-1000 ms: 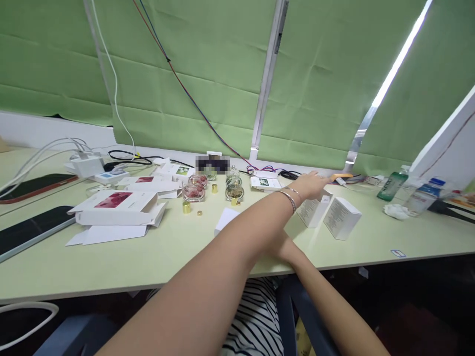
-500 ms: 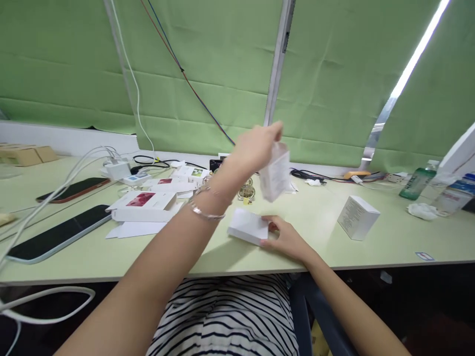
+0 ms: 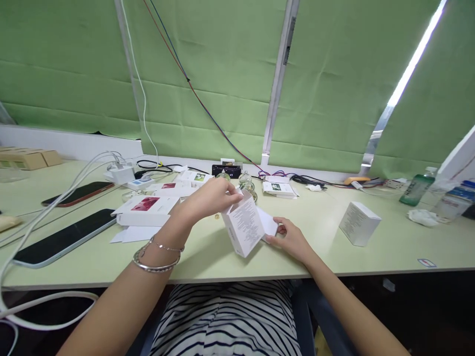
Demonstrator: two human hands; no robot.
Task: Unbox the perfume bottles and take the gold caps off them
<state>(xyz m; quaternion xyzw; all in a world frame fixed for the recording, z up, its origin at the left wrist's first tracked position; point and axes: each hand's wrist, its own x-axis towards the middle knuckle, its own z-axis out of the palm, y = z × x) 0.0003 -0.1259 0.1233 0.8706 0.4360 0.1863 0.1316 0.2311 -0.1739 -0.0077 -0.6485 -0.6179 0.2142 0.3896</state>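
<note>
My left hand (image 3: 211, 200) is closed on the top edge of a white carton (image 3: 245, 227) with fine grey print on its sides. The carton hangs tilted just above the table, its top flaps raised. Close beside it, my right hand (image 3: 291, 240) pinches the right edge of a plain white box (image 3: 267, 221) lying on the table. The printed carton hides part of that box. Behind the carton sit small clear-and-gold glass jars (image 3: 247, 182), partly covered by my left hand. A second printed white carton (image 3: 359, 223) stands on the table to the right.
On the left lie two phones (image 3: 65, 237), white cables and flat white boxes with a red picture (image 3: 146, 210). A digital clock (image 3: 226, 171) and another flat box (image 3: 279, 189) are at the back. A green bottle (image 3: 418, 187) and crumpled tissue (image 3: 423, 217) stand far right.
My left hand has come down and to the left with the printed carton, from raised above the table to low beside the plain box. My right hand keeps its hold on the plain box.
</note>
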